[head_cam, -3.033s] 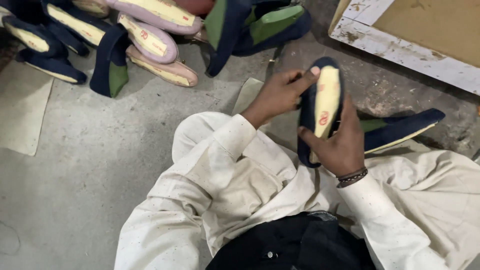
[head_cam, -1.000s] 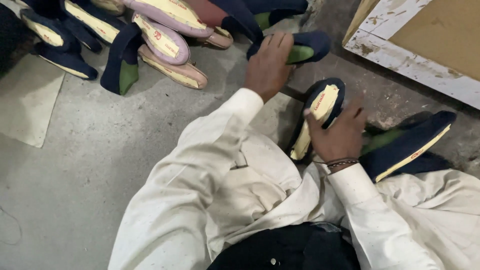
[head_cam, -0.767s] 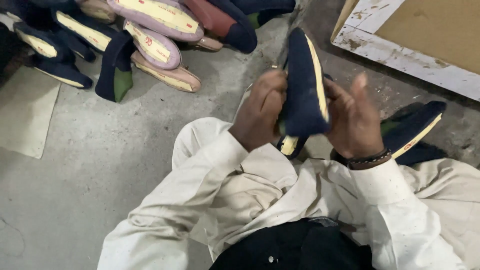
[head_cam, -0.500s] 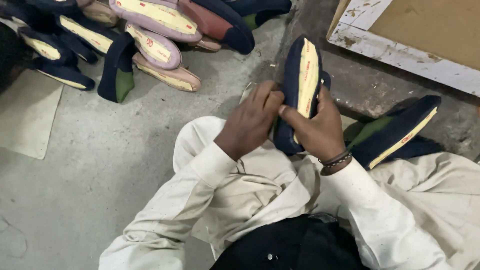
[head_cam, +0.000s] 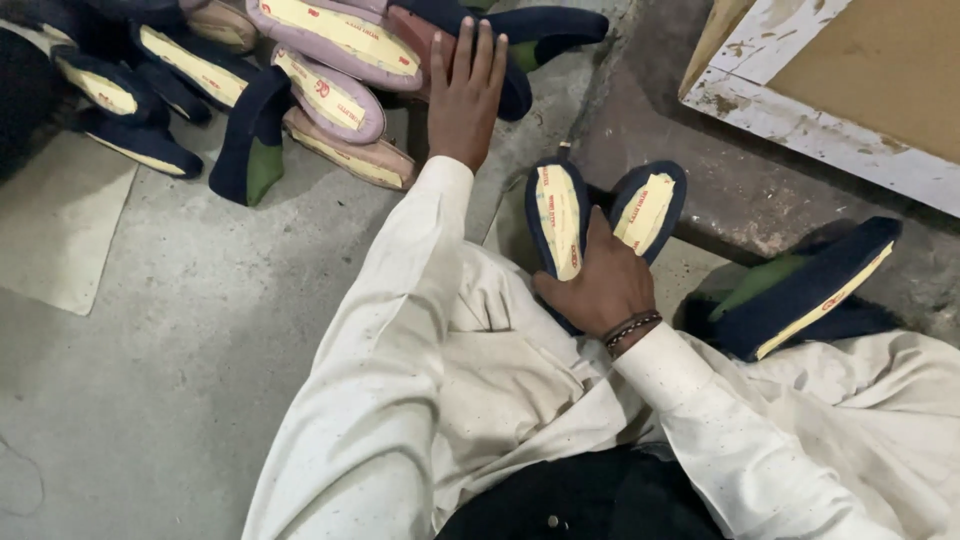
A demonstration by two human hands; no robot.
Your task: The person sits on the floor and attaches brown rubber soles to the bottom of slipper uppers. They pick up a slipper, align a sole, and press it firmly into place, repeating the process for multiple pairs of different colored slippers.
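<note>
Half a sec ago you had one navy slipper up in both hands; now the left has let go and gone out to the heap, while the right keeps the work near your lap. So one pair looks matched & parked, and the next piece is being fetched, judging by the reach.

Near: your right hand (head_cam: 600,290) is curled, palm down, fingers pinning two navy slippers (head_cam: 560,215), cream insoles up, side by side against your white-clothed knee.

Just right of it, another navy slipper w/ green lining (head_cam: 810,290) lies on the concrete floor (head_cam: 150,350), untouched.

Far: left arm straight out, left hand (head_cam: 465,85) flat, fingers spread, resting on the slipper heap (head_cam: 330,90); nothing gripped yet that I can see.
</note>
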